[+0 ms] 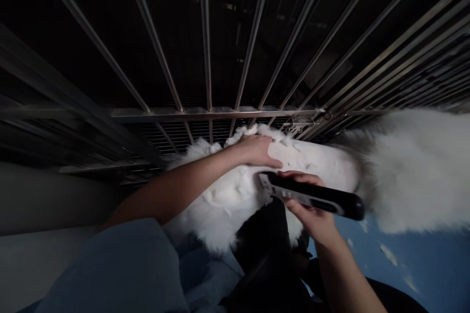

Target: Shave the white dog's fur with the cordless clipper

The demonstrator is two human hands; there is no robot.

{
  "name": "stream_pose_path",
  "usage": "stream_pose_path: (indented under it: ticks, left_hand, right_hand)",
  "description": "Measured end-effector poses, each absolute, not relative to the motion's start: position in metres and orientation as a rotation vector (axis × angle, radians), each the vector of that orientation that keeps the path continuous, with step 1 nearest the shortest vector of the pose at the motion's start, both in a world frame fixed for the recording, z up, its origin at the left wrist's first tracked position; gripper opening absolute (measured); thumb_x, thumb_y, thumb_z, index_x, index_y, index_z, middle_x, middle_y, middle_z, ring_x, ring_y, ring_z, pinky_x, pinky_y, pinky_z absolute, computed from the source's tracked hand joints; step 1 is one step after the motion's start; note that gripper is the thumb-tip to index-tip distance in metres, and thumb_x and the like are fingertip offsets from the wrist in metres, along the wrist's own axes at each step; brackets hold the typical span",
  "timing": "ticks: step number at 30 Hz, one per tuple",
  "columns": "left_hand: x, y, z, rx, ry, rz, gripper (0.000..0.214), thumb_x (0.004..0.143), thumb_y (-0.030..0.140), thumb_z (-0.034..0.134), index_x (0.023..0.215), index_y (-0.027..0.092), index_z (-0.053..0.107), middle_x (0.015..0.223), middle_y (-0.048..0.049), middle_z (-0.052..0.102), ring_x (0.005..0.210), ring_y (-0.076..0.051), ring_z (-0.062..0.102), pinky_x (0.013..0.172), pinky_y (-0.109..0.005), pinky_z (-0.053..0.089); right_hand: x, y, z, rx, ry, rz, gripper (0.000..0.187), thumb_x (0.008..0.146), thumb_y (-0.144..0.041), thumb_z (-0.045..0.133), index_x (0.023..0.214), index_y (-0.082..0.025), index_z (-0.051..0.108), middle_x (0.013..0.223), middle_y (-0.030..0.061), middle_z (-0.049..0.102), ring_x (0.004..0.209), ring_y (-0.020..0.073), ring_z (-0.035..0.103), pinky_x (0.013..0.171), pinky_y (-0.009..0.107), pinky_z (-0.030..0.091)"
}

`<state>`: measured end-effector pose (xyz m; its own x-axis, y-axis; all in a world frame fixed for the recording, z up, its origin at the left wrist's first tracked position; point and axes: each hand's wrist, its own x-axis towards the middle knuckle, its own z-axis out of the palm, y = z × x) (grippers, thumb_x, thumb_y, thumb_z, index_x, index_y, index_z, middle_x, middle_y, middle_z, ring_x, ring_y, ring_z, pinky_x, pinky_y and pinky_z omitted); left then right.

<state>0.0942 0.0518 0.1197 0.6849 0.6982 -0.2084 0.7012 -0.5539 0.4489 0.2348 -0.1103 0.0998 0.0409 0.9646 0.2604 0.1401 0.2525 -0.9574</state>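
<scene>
A white fluffy animal (323,159) stretches across the view in front of me, its back shorn close and its right end (422,171) still thick with long fur. My left hand (260,150) rests on the shorn back, fingers spread against the far side. In my right hand (312,212) is a black and grey electric hair clipper (316,194), fingers wrapped round its body. The clipper's head points left and meets the animal's near flank. Loose clumps of cut fur (223,193) lie on the left part of the body. The animal's head cannot be made out.
Metal cage bars (205,39) rise just beyond the animal, with a crossbar (216,115) and a latch (299,122). Tufts of fur (388,254) lie on the blue floor (356,239) at right. My dark-clothed leg (266,239) is against the animal's near side. A pale wall (44,200) stands at left.
</scene>
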Motion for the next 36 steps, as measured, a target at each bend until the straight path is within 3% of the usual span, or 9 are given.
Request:
stream_pose_path:
  ticks: [3, 9, 18, 28, 32, 34, 36]
  left_hand:
    - [0.094, 0.047, 0.122, 2.400, 1.043, -0.061, 0.090, 0.064, 0.078, 0.064, 0.131, 0.019, 0.057, 0.129, -0.0138, 0.068, 0.120, -0.036, 0.062, 0.095, -0.042, 0.050]
    - [0.098, 0.040, 0.110, 2.414, 1.179, 0.013, 0.088, 0.061, 0.080, 0.065, 0.121, 0.016, 0.060, 0.117, -0.0151, 0.072, 0.111, -0.036, 0.065, 0.092, -0.044, 0.050]
    - [0.095, 0.039, 0.104, 2.436, 1.199, 0.079, 0.087, 0.061, 0.083, 0.062, 0.119, 0.018, 0.061, 0.113, -0.0132, 0.072, 0.107, -0.035, 0.065, 0.090, -0.042, 0.050]
    - [0.093, 0.028, 0.116, 2.474, 1.200, 0.100, 0.082, 0.069, 0.078, 0.063, 0.124, 0.018, 0.061, 0.127, -0.0128, 0.067, 0.118, -0.036, 0.058, 0.101, -0.046, 0.043]
    - [0.091, 0.014, 0.125, 2.563, 1.160, 0.154, 0.069, 0.085, 0.059, 0.058, 0.139, 0.016, 0.052, 0.149, -0.0133, 0.052, 0.135, -0.033, 0.045, 0.112, -0.044, 0.035]
    - [0.091, 0.009, 0.126, 2.561, 1.093, 0.077, 0.082, 0.084, 0.057, 0.060, 0.150, 0.014, 0.038, 0.160, -0.0147, 0.037, 0.144, -0.033, 0.034, 0.118, -0.042, 0.028]
    - [0.093, 0.006, 0.123, 2.546, 1.061, -0.022, 0.108, 0.074, 0.064, 0.068, 0.157, 0.010, 0.023, 0.165, -0.0180, 0.025, 0.148, -0.035, 0.027, 0.121, -0.044, 0.022]
  right_hand:
    - [0.245, -0.120, 0.092, -1.126, -1.300, 0.881, 0.038, 0.084, -0.024, 0.077, 0.115, -0.031, 0.057, 0.116, 0.0035, 0.072, 0.113, 0.0205, 0.071, 0.098, 0.041, 0.060]
    - [0.236, -0.130, 0.086, -1.117, -1.473, 1.034, 0.035, 0.087, -0.022, 0.074, 0.117, -0.030, 0.058, 0.123, 0.0077, 0.072, 0.121, 0.0245, 0.068, 0.104, 0.051, 0.056]
    - [0.239, -0.131, 0.087, -1.104, -1.534, 1.041, 0.033, 0.087, -0.023, 0.073, 0.117, -0.029, 0.060, 0.123, 0.0083, 0.073, 0.120, 0.0239, 0.069, 0.102, 0.048, 0.057]
    - [0.244, -0.141, 0.083, -1.103, -1.478, 1.098, 0.030, 0.087, -0.026, 0.073, 0.114, -0.029, 0.061, 0.121, 0.0085, 0.074, 0.120, 0.0240, 0.069, 0.101, 0.048, 0.058]
    - [0.255, -0.148, 0.080, -1.112, -1.335, 0.903, 0.034, 0.086, -0.023, 0.074, 0.116, -0.031, 0.060, 0.122, 0.0063, 0.073, 0.119, 0.0242, 0.069, 0.101, 0.051, 0.058]
    - [0.256, -0.151, 0.077, -1.097, -1.321, 0.871, 0.036, 0.086, -0.020, 0.074, 0.117, -0.032, 0.060, 0.123, 0.0047, 0.073, 0.119, 0.0226, 0.069, 0.101, 0.049, 0.058]
    - [0.252, -0.154, 0.075, -1.075, -1.383, 0.917, 0.038, 0.085, -0.018, 0.074, 0.117, -0.033, 0.061, 0.124, 0.0040, 0.072, 0.120, 0.0222, 0.069, 0.101, 0.047, 0.058]
